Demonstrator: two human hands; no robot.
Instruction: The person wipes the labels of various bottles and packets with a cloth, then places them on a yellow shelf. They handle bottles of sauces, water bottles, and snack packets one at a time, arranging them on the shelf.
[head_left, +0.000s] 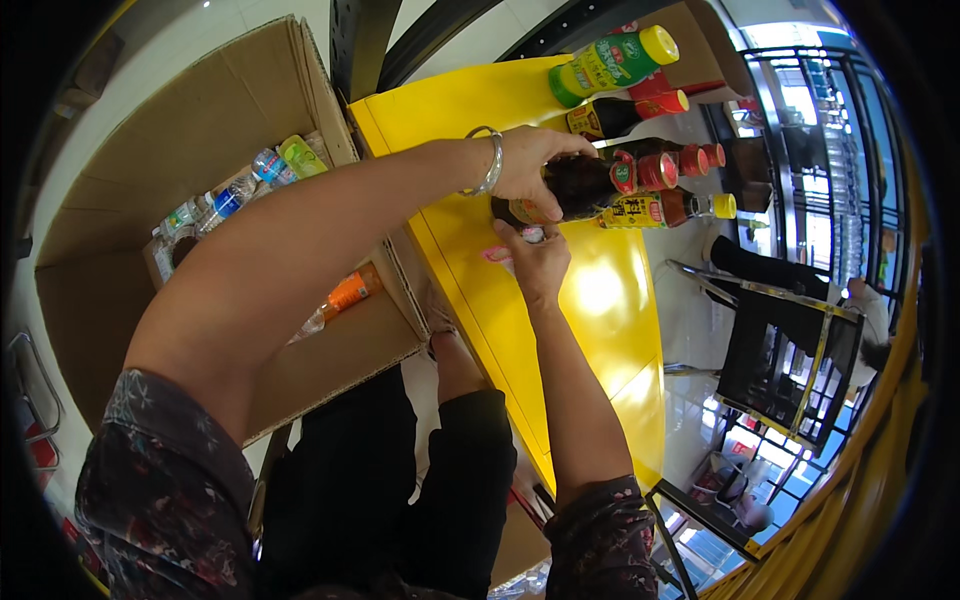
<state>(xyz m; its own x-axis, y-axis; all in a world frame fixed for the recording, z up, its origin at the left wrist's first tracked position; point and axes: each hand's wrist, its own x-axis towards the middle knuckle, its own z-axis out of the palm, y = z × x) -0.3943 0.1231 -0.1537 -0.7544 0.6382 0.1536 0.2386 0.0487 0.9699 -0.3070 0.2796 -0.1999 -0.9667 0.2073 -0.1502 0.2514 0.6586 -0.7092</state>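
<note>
My left hand (529, 157), with a silver bangle at its wrist, grips a dark glass bottle (581, 187) with a red cap. Against the lower part of that bottle, my right hand (543, 264) holds a small white and pink cloth (496, 255), partly hidden by the fingers. Beyond the hands, a green and yellow squeeze bottle (611, 66) and a dark sauce bottle (619, 116) stand on a yellow shelf (480, 97). More red-capped bottles (694, 159) are partly covered by the held one. Beside it is a yellow-capped cooking-wine bottle (660, 210).
At left, an open cardboard box (202, 112) contains several plastic bottles, including one with an orange label (349, 291). A dark metal upright (364, 45) rises at the shelf's far corner. A black chair (784, 360) and a person (866, 330) are at right.
</note>
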